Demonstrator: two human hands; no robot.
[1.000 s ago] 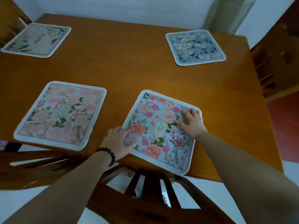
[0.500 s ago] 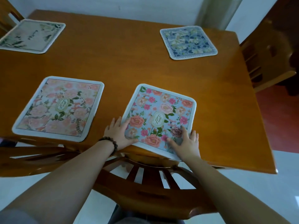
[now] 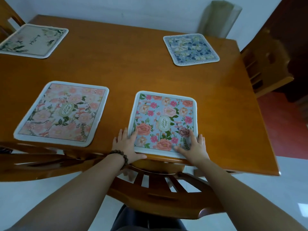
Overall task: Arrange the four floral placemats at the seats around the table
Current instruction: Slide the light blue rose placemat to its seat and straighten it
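Your left hand (image 3: 128, 147) and right hand (image 3: 194, 147) lie flat, fingers spread, pressing the blue flowered placemat's (image 3: 164, 120) near corners; the pink placemat (image 3: 61, 112) sits beside it.

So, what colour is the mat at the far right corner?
Blue, with pale cream flowers and a white edge; the head view shows it.

You've got four rectangular floral fabric placemats on one orange-brown wooden table (image 3: 150, 72): pale pink (image 3: 63, 112), light blue with pink roses (image 3: 164, 120), cream with green leaves (image 3: 33, 40), navy-blue (image 3: 191, 49). Wooden chairs: four visible, I think, edges blurry.
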